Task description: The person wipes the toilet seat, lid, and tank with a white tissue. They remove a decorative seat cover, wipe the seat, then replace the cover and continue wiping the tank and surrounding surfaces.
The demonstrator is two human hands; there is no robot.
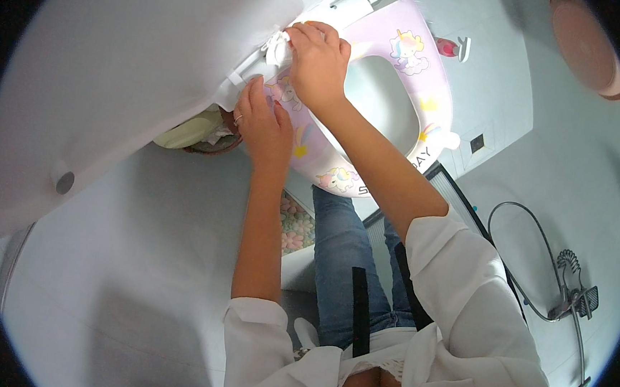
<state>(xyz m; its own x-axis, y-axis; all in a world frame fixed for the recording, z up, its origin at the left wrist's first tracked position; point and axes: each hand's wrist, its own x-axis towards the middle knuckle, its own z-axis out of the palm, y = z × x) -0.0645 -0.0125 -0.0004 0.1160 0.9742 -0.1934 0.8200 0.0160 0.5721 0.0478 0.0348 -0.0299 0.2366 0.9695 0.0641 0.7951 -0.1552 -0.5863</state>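
A lilac padded toilet seat cover with unicorn and star prints lies on the toilet before me. Its light rim surrounds the bowl opening. Near the seat's hinge bar, a bunched white fabric tie sticks out at the cover's back edge. My right hand is curled over that edge, its bent fingers at the tie; the fingertips are partly hidden. Lower left, my left hand touches the cover's back corner, thumb apart from the fingers. A ring is on one finger. Whether this hand grips the edge is unclear.
Left of the toilet stands a basket holding a pale green item. A floral mat lies by my legs. To the right are a door track, a floor drain, a shower hose and a pink-and-white item.
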